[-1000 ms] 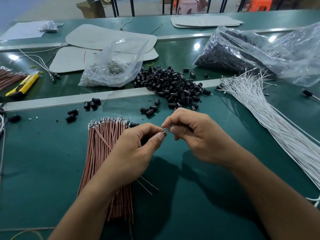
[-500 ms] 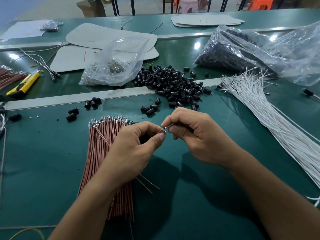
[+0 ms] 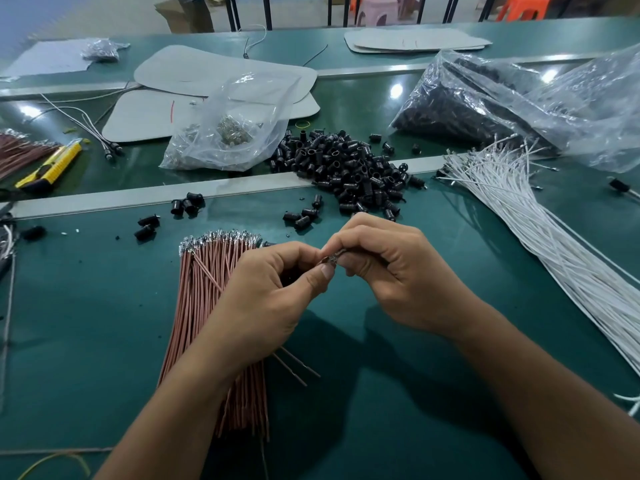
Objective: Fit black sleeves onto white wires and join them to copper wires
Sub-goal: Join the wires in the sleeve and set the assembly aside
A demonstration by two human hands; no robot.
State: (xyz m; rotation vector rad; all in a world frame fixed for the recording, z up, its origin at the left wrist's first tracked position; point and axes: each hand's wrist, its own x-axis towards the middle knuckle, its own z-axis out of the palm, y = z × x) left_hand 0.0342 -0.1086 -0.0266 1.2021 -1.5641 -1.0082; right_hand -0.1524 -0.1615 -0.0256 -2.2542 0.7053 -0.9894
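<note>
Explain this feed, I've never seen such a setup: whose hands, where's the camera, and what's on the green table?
There is no machine: a person works with bare hands, and the single camera sits on their head, looking forward and down. The left hand and right hand meet in the middle, each grip a fingertip pinch on a small metal terminal; the fingers hide what it belongs to. On the green table lie a bundle of copper wires partly under the left hand, a pile of black sleeves beyond the hands, white wires on the right, a clear bag of metal parts, a large bag of dark parts and a yellow knife far left.
</note>
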